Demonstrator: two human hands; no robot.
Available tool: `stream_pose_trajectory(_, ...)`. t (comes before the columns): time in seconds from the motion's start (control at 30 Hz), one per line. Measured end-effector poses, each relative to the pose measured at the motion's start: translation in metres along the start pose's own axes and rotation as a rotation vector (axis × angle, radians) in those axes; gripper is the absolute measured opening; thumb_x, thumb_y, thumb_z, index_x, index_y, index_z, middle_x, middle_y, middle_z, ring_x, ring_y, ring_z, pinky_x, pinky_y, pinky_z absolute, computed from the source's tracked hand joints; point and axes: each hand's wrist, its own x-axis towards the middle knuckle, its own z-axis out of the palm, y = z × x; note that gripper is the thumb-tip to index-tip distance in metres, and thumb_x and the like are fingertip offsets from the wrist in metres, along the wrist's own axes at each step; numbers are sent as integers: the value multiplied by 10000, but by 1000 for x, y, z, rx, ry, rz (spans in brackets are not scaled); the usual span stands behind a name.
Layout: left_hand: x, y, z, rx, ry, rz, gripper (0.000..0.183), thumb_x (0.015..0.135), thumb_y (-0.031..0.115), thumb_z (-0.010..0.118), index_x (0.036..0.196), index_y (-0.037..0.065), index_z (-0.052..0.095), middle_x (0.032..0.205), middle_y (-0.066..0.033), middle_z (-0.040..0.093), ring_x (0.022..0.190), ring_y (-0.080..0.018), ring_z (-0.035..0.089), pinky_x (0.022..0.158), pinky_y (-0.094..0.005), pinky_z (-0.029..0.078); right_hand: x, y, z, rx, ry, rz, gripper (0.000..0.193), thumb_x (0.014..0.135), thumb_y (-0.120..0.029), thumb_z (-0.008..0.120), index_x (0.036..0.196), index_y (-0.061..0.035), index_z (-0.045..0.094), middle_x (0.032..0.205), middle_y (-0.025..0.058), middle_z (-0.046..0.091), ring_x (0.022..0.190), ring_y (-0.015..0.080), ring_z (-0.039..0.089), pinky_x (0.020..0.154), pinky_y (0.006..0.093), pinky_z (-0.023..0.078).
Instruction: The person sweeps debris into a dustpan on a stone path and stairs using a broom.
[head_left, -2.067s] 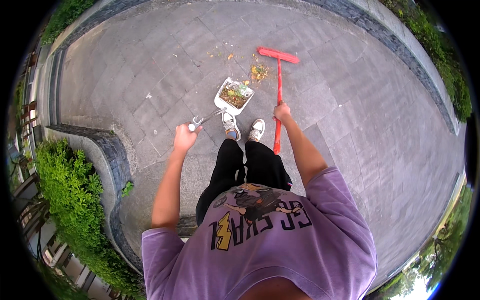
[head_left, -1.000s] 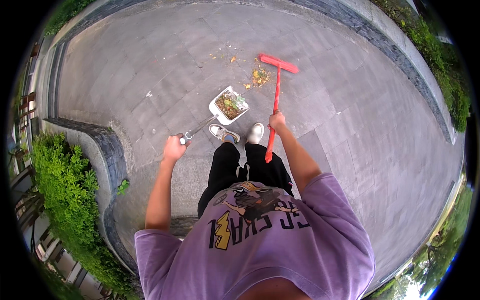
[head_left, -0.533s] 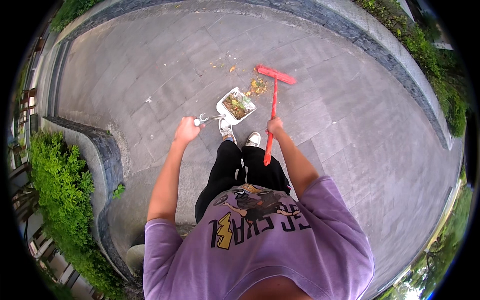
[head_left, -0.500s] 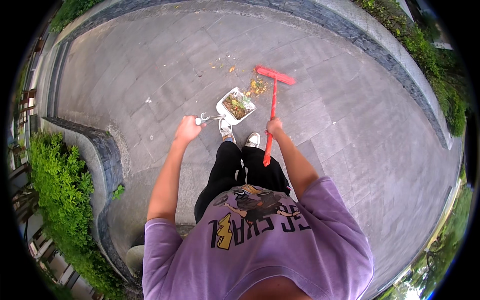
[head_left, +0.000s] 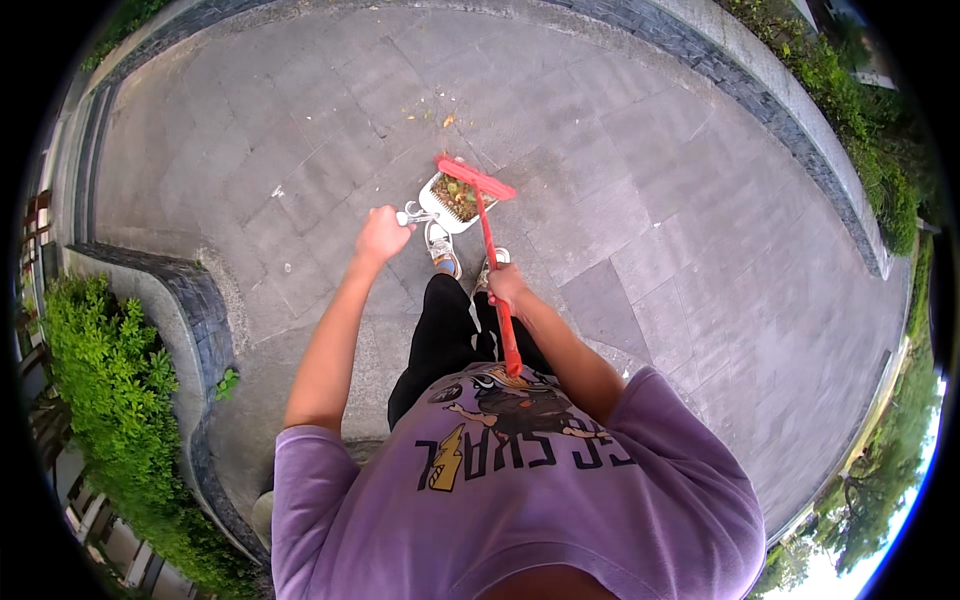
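The left hand [head_left: 381, 236] has its fingers wrapped around the metal handle of the white dustpan [head_left: 447, 201], which sits on the grey stone paving [head_left: 650, 210] just ahead of the shoes, holding leaves, while the right hand [head_left: 506, 286] grips the red broom [head_left: 487, 232], its head lying across the pan's far edge.

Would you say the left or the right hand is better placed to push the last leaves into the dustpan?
Right. The right hand grips the red broom, whose head lies at the dustpan mouth; the left hand only holds the dustpan's handle.
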Motion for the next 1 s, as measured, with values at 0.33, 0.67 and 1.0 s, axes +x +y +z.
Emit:
stream_pose_trajectory(0.33, -22, 3, -13, -51, -86, -65, 343, 758, 248, 725, 882, -67, 669, 865, -274, 655, 887, -408, 637, 790, -449, 505, -40, -56, -87, 21, -65, -79, 139, 882, -50, 496, 1001, -14, 558, 630, 21, 448, 441, 78, 399, 346, 221, 337)
stream_pose_trajectory(0.67, -18, 13, -15, -38, -105, -85, 433, 741, 352, 699, 874, -60, 681, 841, -278, 654, 853, -402, 647, 782, -438, 517, 75, -17, -89, -816, 209, -324, 251, 899, -116, 450, 1099, 17, 521, 644, 156, 593, 492, 234, 612, 431, 347, 519)
stream_pose_trajectory(1.0, -10, -9, -3, -71, -111, 22, 457, 724, 372, 708, 798, -77, 660, 747, -259, 646, 758, -381, 657, 705, -438, 515, -38, 17, -115, -188, -81, -48, 224, 875, -87, 474, 1049, -4, 587, 596, 59, 513, 401, 132, 485, 347, 281, 403)
